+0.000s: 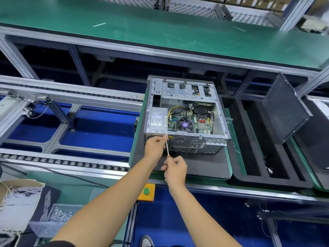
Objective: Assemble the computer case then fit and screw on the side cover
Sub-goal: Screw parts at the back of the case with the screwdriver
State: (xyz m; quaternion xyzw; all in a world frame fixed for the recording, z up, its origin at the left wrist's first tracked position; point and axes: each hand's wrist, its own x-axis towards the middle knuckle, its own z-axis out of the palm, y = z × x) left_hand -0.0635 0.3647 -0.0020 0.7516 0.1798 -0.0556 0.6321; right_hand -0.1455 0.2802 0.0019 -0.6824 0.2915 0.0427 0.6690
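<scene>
The open computer case [185, 114] lies on its side on a black foam pad [195, 166], rear panel toward the person, whose right hand [175, 171] grips a screwdriver [167, 148] pointing up at the case's near rim, where the left hand's [154, 145] fingers pinch the shaft's tip.

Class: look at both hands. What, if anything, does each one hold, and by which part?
The right hand grips the screwdriver by its handle. The left hand pinches at the shaft's tip, against the computer case.
</scene>
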